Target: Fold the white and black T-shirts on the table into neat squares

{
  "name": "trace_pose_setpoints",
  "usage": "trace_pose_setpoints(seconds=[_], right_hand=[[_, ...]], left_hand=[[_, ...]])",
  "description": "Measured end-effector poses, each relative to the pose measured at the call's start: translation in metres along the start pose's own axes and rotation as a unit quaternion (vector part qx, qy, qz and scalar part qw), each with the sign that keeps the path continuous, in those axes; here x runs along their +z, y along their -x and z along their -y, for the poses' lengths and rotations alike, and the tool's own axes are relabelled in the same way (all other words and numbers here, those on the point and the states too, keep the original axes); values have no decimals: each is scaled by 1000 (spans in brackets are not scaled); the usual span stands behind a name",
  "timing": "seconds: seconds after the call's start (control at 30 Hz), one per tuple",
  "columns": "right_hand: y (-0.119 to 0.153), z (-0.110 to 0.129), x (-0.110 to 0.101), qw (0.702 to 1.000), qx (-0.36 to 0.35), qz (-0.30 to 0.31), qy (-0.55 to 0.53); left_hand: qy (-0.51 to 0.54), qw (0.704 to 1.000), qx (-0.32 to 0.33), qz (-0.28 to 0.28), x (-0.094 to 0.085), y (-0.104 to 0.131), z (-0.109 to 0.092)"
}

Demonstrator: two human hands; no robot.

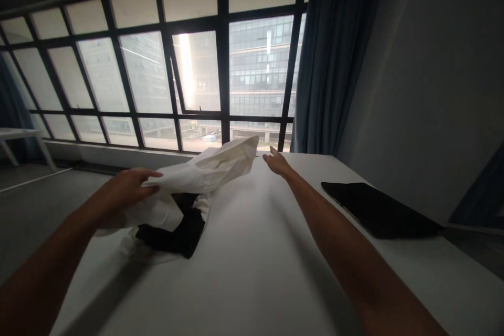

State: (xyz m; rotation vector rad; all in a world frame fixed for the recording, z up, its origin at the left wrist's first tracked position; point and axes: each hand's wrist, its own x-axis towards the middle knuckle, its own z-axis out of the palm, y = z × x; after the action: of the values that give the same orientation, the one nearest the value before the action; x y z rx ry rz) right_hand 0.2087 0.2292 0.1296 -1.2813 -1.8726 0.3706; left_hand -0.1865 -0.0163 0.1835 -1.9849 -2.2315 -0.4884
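Observation:
My left hand [132, 185] is closed on the near left edge of a white cloth [197, 173], pinched between thumb and fingers. The cloth looks like a garment, but its exact kind is not clear. Its far end is lifted off the table and spreads toward the window. Beneath it, a black piece of fabric [185, 233] with white gathered edges lies on the table; whether it belongs to the same garment I cannot tell. To the right of the cloth's raised corner, my right hand [277, 161] reaches out with fingers apart, holding nothing and not touching the cloth.
The white table [244, 273] stretches away to the window wall. A flat black sheet or folder [378, 209] lies near its right edge. Beyond are a blue curtain [331, 63] and large windows [255, 68]. Another white table [23, 134] stands at far left.

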Motion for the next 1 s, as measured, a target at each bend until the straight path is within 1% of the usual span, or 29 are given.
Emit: trace_pose_setpoints(seconds=[0.03,0.07,0.1,0.13,0.17,0.2,0.3,0.37,0.4,0.43,0.47,0.53,0.6,0.67,0.73,0.83,0.9,0.93,0.97,1.0], right_hand=[[6,-2,6,999,3,36,30],[15,-10,7,995,8,63,72],[27,-21,4,989,18,81,123],[39,-37,-4,979,35,93,177],[54,-55,-16,966,69,91,232],[68,-75,-31,950,104,77,283],[116,-135,-90,921,188,37,338],[149,-169,-127,889,255,-5,381],[165,-184,-143,875,284,-16,392],[179,-196,-156,866,306,-23,394],[193,-206,-166,866,318,-24,386],[213,-218,-179,878,317,-18,359],[222,-220,-184,890,303,-27,339],[220,-213,-184,897,292,-61,325],[210,-196,-182,904,277,-104,309],[191,-155,-177,923,226,-128,285],[182,-121,-171,963,144,-137,181],[180,-105,-167,983,105,-112,104],[181,-89,-163,995,66,-72,16],[184,-76,-159,996,36,-30,-73]], left_hand=[[-26,999,-5,32,7,0,5],[-42,997,-8,61,17,0,8],[-50,995,-9,86,29,1,10],[-51,993,-4,103,42,2,11],[-48,992,9,113,57,3,11],[-46,992,28,118,72,4,11],[-46,988,92,115,114,3,5],[-51,985,112,120,136,1,-3],[-52,984,116,124,145,-1,-9],[-50,983,120,126,154,-3,-16],[-42,983,130,121,161,-4,-24],[-7,981,165,98,172,-5,-46],[43,973,211,80,181,-3,-72],[93,960,251,81,186,4,-100],[135,947,277,94,190,11,-130],[181,928,303,121,197,24,-175],[213,916,309,138,204,33,-205],[236,909,310,147,208,37,-220],[261,901,309,159,212,41,-233],[289,893,301,169,215,45,-245]])
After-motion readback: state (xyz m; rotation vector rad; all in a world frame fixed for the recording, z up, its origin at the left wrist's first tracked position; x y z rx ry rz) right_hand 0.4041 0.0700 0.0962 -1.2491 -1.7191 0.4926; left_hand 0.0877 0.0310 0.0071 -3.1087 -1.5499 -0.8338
